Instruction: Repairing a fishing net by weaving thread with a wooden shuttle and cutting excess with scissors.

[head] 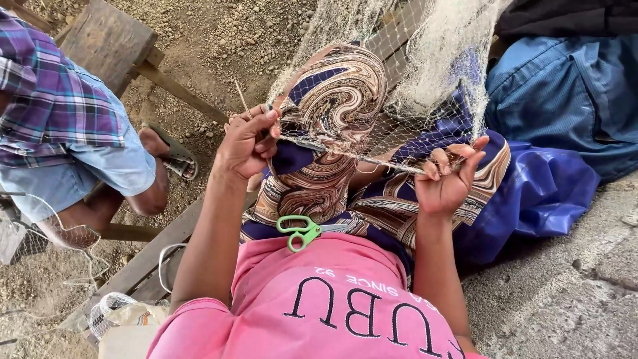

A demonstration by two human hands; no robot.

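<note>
The fishing net (pixel 405 60) hangs in a pale heap from above and spills down over the person's raised knees, its lower edge pulled taut in a straight line between the two hands. Most of it is bunched and tangled-looking higher up; only the short stretch along the edge is spread flat enough to show the meshes, so I judge the work is somewhere in the middle of a long run, with plenty of net not yet passed through the hands. How much is already mended I cannot tell.

The patterned wrap skirt (pixel 332 113) in brown and dark blue swirls lies under the net, over the lap. To the far side sits a blue tarpaulin bag (pixel 565 100) on rough concrete. On the other side a second person in a plaid shirt (pixel 46 86) and pale shorts sits on a wooden bench (pixel 106 36) over gravel, a sandalled foot close by.

The left hand (pixel 247 143) is clenched on the net's edge and pinches a thin netting needle (pixel 242 98) that sticks upward. The right hand (pixel 446 176) has its fingers curled over the taut edge line, gripping it.

Green-handled scissors (pixel 300 231) rest on the lap against the pink shirt, just below the hands. Nothing blocks the hands.
</note>
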